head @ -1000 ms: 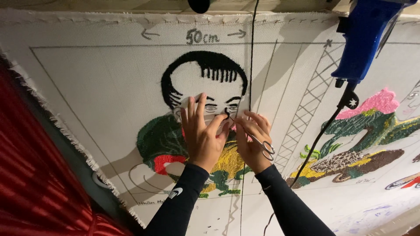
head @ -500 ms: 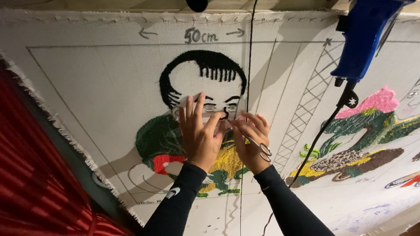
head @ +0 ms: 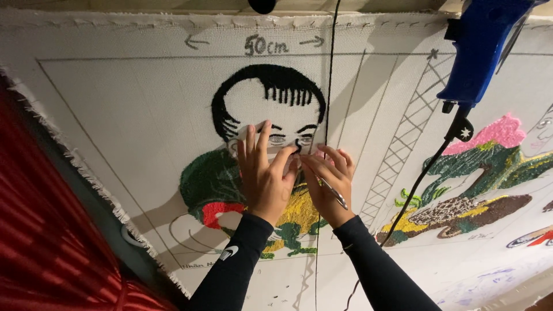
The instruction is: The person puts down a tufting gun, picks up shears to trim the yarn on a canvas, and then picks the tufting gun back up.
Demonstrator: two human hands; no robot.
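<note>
A white tufting cloth (head: 138, 115) is stretched upright on a frame, with a tufted portrait (head: 271, 98) of black hair above green, red and yellow yarn patches. My left hand (head: 265, 178) lies flat on the cloth just under the tufted face, fingers spread. Beside it, my right hand (head: 329, 184) holds small metal scissors (head: 334, 193), their tips at the face's lower part. Both arms wear black sleeves.
A blue tufting gun (head: 484, 46) hangs at the upper right, its black cord (head: 415, 196) trailing down. A black yarn strand (head: 329, 75) runs vertically past the face. More coloured tufted shapes (head: 484, 173) fill the right side. Red fabric (head: 46, 242) lies at the left.
Both hands stay pressed on the cloth at the face; the fingers shift only slightly. The view has drifted a little.
</note>
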